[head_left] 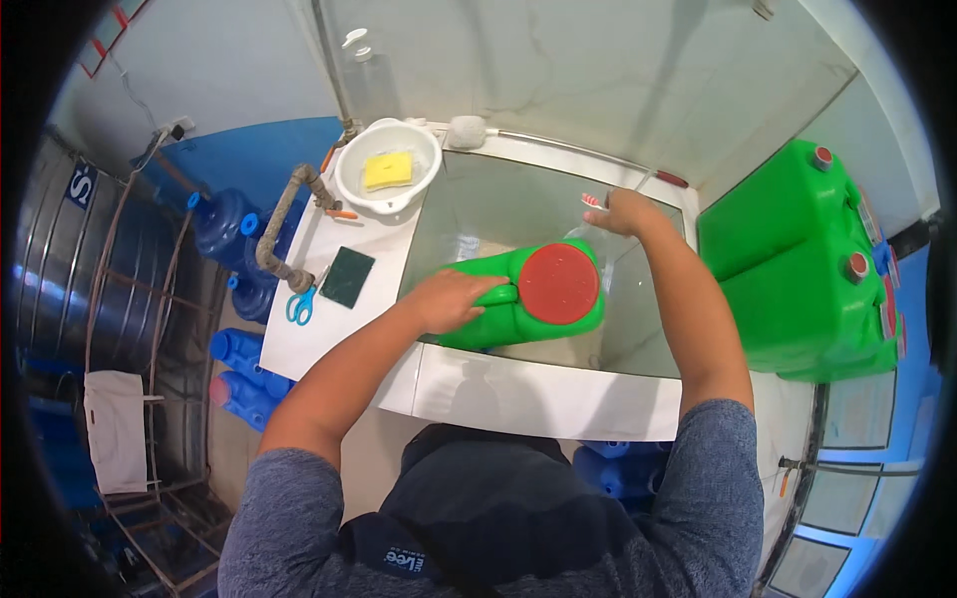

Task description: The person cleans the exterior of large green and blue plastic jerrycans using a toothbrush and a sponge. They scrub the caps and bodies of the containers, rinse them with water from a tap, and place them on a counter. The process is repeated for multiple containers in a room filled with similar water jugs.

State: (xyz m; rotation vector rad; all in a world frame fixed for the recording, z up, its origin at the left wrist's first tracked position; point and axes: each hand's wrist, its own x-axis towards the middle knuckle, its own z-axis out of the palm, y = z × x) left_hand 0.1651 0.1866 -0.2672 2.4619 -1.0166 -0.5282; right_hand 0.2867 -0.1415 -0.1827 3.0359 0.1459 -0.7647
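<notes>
A green plastic jug (510, 324) with a wide red cap (560, 284) is tilted over the sunken sink (648, 319), its cap facing up. My left hand (449, 302) is closed on the jug at its handle; part of the grip is hidden from above. Beyond the cap, to its right, my right hand (628, 212) is closed round a toothbrush (592, 202). Only its red-and-white bristled head shows past the fingers. The brush is held above the sink, apart from the jug.
On the left ledge are a white basin (344, 184) with a yellow sponge (388, 170), a dark scouring pad (348, 276), blue scissors (300, 306) and a bent pipe (269, 244). A long-handled brush (467, 132) lies behind. Large green jugs (788, 249) stand right, blue bottles (219, 227) left.
</notes>
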